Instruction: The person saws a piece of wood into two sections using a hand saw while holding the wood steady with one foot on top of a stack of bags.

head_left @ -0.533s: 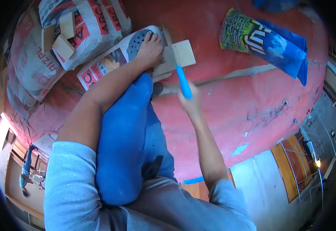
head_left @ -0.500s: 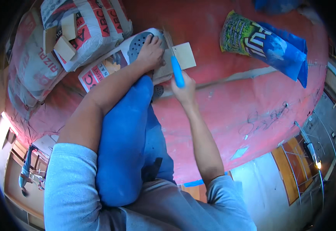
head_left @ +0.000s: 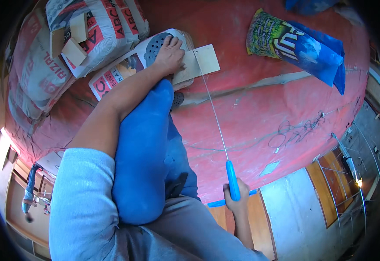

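My right hand (head_left: 237,193) is wrapped round the blue handle of a handsaw (head_left: 232,178), drawn back close to my body. Its blade, seen nearly edge-on as a thin line, reaches forward to the edge of a pale, flat board (head_left: 208,61). My left hand (head_left: 171,58) presses on the board's left part, its fingers stretching over a grey perforated clog (head_left: 156,47) on my foot. Foot and board rest on a white paper sack (head_left: 109,82). The underside of the board and part of the left fingers are hidden.
Several filled sacks (head_left: 107,39) are stacked at the left, with small board offcuts (head_left: 74,51) on top. A blue and green bag (head_left: 294,45) lies at the right on the red sheet (head_left: 237,104). Tangled thin wire (head_left: 292,130) lies on the sheet nearer me. A person (head_left: 29,195) is far off left.
My right hand has pulled the saw back from beside the board toward my body, exposing the long blade. My left hand stays on the board, nearly unmoved.
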`<state>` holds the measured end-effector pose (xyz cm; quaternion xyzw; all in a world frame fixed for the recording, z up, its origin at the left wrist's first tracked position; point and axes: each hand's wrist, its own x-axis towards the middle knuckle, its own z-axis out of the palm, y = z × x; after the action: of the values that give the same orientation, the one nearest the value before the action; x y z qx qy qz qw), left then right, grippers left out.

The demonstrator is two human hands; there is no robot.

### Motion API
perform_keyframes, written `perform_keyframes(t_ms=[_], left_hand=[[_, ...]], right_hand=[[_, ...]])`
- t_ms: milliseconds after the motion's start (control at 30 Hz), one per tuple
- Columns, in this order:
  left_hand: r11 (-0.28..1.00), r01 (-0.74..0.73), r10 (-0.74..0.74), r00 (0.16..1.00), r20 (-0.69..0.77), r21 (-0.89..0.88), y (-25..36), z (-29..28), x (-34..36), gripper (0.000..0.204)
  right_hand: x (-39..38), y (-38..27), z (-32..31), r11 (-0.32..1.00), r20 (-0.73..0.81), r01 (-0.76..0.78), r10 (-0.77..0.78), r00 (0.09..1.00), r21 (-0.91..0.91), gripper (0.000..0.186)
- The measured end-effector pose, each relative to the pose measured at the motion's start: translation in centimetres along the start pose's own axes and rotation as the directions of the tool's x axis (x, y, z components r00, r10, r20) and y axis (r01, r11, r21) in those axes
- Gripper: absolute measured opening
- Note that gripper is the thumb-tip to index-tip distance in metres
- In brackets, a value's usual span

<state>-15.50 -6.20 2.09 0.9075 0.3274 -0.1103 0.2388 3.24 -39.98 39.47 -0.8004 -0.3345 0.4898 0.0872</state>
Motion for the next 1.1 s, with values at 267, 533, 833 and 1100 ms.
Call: perform_keyframes(t_ms=[267, 533, 833, 1100], left_hand=[[0.999, -0.036, 0.038, 0.997, 0.074, -0.025, 2.9, -1.5, 2.6, 0.050], [1.000, -0.002, 0.003, 1.000, 0.014, -0.022, 0.3, -0.4, 0.2, 0.051], [1.000, -0.008, 0.007, 1.000, -0.014, -0.004, 0.4, 0.3, 0.2, 0.049], [0.998, -0.041, 0.043, 0.997, -0.057, 0.041, 1.0, 0.3, 2.1, 0.052]], right_hand=[[33.2, -2.8, 11.6, 0.965, -0.200, 0.238, -0.213, 0.957, 0.110, 0.019], [20.3, -0.3, 9.1, 0.948, -0.106, 0.292, -0.279, 0.954, 0.127, 0.013], [5.5, 3.7, 3.3, 0.997, 0.002, 0.078, -0.078, 0.997, -0.002, 0.013], [35.9, -4.5, 12.9, 0.978, -0.195, 0.205, -0.207, 0.959, -0.032, 0.017]])
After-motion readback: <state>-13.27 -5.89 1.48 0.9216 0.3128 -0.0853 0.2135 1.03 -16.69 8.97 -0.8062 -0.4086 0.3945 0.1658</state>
